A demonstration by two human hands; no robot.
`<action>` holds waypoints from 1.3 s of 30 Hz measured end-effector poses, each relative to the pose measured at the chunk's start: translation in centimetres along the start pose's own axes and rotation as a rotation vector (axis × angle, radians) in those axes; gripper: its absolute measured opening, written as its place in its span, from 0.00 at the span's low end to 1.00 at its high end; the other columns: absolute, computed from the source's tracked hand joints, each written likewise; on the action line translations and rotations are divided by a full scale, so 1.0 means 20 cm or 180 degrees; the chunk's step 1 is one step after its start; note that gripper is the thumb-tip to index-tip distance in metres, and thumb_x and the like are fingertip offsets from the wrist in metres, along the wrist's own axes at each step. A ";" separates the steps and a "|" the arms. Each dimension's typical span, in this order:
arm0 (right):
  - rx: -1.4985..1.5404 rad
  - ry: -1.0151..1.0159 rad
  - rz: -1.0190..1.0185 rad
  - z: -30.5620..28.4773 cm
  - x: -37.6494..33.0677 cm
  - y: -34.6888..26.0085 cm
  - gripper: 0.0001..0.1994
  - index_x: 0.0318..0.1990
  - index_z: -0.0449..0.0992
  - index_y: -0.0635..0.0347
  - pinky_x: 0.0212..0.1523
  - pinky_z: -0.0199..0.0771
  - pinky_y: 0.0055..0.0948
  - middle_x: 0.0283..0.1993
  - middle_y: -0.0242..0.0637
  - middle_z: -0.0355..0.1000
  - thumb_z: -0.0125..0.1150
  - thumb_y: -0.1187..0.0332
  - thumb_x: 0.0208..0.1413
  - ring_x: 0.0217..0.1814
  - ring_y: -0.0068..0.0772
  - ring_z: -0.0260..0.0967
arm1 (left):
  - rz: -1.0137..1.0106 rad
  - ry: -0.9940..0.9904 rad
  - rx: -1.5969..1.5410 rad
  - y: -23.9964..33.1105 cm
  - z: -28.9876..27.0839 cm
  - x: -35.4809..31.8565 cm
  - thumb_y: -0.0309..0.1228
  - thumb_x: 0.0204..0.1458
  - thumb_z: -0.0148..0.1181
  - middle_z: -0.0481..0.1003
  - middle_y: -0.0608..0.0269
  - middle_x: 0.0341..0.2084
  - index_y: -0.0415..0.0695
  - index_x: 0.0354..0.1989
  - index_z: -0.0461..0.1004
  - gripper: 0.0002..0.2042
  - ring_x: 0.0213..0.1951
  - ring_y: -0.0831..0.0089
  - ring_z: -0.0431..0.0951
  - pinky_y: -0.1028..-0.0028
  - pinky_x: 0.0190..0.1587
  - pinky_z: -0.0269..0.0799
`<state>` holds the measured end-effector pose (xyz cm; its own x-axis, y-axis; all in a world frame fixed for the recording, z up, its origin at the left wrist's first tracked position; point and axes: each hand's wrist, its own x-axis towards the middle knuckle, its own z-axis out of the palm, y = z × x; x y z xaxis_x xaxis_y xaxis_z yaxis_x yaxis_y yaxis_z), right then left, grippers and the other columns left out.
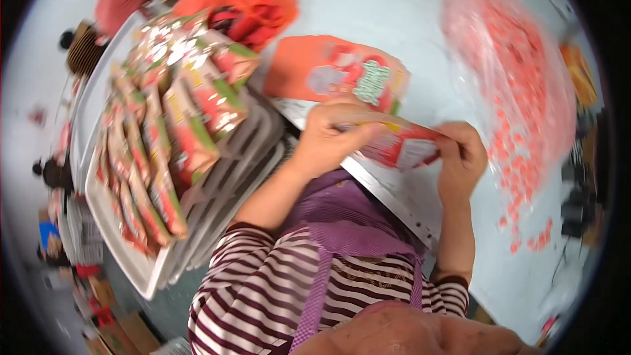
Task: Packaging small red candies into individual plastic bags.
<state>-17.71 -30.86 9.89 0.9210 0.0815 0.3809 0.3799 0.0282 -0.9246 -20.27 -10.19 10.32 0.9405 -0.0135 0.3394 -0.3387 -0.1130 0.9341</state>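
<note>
In front of my body, a red and green printed plastic pouch (397,148) is stretched between both hands. My left hand (332,135) is closed on one end of it, with the thumb lying along the near side. At the other end my right hand (463,151) pinches the pouch's corner between thumb and fingers. Just beyond lies a stack of flat printed pouches (296,66) on the pale table (401,13). To the right a clear plastic bag (470,20) is spilling small red round pieces (519,138) onto the tabletop.
On my left, a white tray (125,260) piled with filled pouches (187,115) tops several stacked trays (259,141). An orange bag (269,0) sits at the far side. Other people (121,3) are along the left. Cardboard boxes (128,335) stand at lower left.
</note>
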 end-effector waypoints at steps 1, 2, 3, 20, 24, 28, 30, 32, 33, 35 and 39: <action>-0.0042 -0.0212 -0.0146 -0.05 0.00 0.02 0.05 0.31 0.72 0.65 0.36 0.70 0.23 0.33 0.40 0.71 0.57 0.80 0.45 0.35 0.27 0.69 | 0.0093 0.0033 0.0011 0.01 0.01 -0.01 0.23 0.41 0.63 0.74 0.61 0.26 0.37 0.28 0.78 0.05 0.29 0.74 0.72 0.76 0.33 0.66; -0.0078 -0.0417 -0.0297 -0.06 0.01 0.04 0.07 0.33 0.72 0.65 0.42 0.70 0.25 0.35 0.41 0.72 0.59 0.79 0.44 0.40 0.30 0.69 | 0.0182 0.0061 0.0029 0.03 0.01 -0.02 0.23 0.41 0.62 0.74 0.61 0.25 0.38 0.28 0.78 0.05 0.29 0.73 0.71 0.75 0.33 0.66; 0.0024 -0.0538 -0.0336 -0.03 0.01 0.02 0.07 0.33 0.72 0.65 0.42 0.70 0.25 0.35 0.41 0.72 0.59 0.79 0.44 0.40 0.30 0.69 | 0.0426 0.0008 0.0097 0.05 0.00 -0.03 0.22 0.40 0.63 0.74 0.60 0.25 0.38 0.27 0.78 0.05 0.29 0.72 0.71 0.75 0.33 0.66; -0.2205 -0.1859 -0.2106 0.14 -0.14 -0.28 0.08 0.27 0.70 0.62 0.58 0.55 0.52 0.23 0.34 0.64 0.49 0.83 0.38 0.26 0.32 0.63 | 0.2132 -0.0084 0.1583 0.22 -0.06 -0.33 0.26 0.33 0.62 0.62 0.66 0.18 0.42 0.19 0.71 0.06 0.26 0.67 0.64 0.71 0.29 0.62; -0.1921 -0.2073 -0.1872 0.15 -0.15 -0.29 0.08 0.28 0.71 0.63 0.57 0.56 0.51 0.23 0.35 0.64 0.50 0.83 0.38 0.26 0.33 0.63 | 0.2162 -0.0130 0.1747 0.25 -0.08 -0.38 0.28 0.34 0.64 0.63 0.66 0.18 0.43 0.19 0.71 0.07 0.26 0.67 0.65 0.70 0.30 0.63; -0.1567 -0.1852 -0.1691 0.09 -0.14 -0.24 0.09 0.28 0.72 0.64 0.53 0.61 0.49 0.22 0.36 0.64 0.50 0.84 0.38 0.25 0.34 0.63 | 0.1792 -0.0030 0.1314 0.29 -0.13 -0.43 0.29 0.36 0.66 0.68 0.66 0.22 0.42 0.25 0.74 0.09 0.29 0.66 0.68 0.69 0.32 0.64; -0.1271 -0.1821 -0.1724 0.09 -0.14 -0.22 0.09 0.29 0.73 0.65 0.49 0.67 0.48 0.21 0.37 0.64 0.51 0.84 0.37 0.23 0.34 0.63 | 0.1547 -0.0098 0.1043 0.28 -0.15 -0.45 0.30 0.37 0.66 0.70 0.63 0.26 0.41 0.33 0.74 0.13 0.32 0.64 0.70 0.70 0.35 0.66; -0.1208 -0.1825 -0.1783 0.07 -0.13 -0.22 0.09 0.29 0.73 0.65 0.47 0.68 0.48 0.21 0.37 0.64 0.52 0.84 0.36 0.22 0.34 0.62 | 0.1320 -0.0188 0.0775 0.26 -0.17 -0.48 0.30 0.38 0.66 0.73 0.60 0.30 0.40 0.41 0.73 0.18 0.35 0.63 0.72 0.71 0.38 0.67; -0.1167 -0.1789 -0.1830 0.06 -0.12 -0.22 0.10 0.29 0.74 0.65 0.46 0.69 0.47 0.20 0.37 0.64 0.52 0.84 0.36 0.21 0.34 0.62 | 0.0888 -0.0508 0.0659 0.22 -0.16 -0.51 0.30 0.39 0.66 0.73 0.57 0.35 0.40 0.47 0.69 0.24 0.39 0.65 0.72 0.71 0.42 0.67; -0.1135 -0.1826 -0.1875 0.05 -0.12 -0.24 0.10 0.30 0.74 0.65 0.46 0.69 0.47 0.21 0.38 0.65 0.53 0.83 0.36 0.21 0.33 0.63 | -0.0002 -0.1234 0.0116 0.16 -0.14 -0.57 0.30 0.46 0.62 0.72 0.54 0.43 0.39 0.57 0.60 0.29 0.47 0.71 0.71 0.73 0.50 0.65; -0.0264 -0.1552 -0.1274 -0.02 -0.10 -0.11 0.08 0.35 0.73 0.66 0.45 0.70 0.45 0.26 0.40 0.69 0.54 0.79 0.44 0.27 0.31 0.67 | -0.1118 -0.1473 -0.0381 0.15 -0.17 -0.65 0.28 0.56 0.48 0.68 0.55 0.49 0.36 0.54 0.62 0.18 0.49 0.71 0.68 0.72 0.53 0.63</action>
<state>-20.35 -31.48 11.24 0.5688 0.5255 0.6327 0.7100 0.0747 -0.7003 -33.71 -7.08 9.13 0.9011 -0.4306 -0.0508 0.0196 -0.0767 0.9969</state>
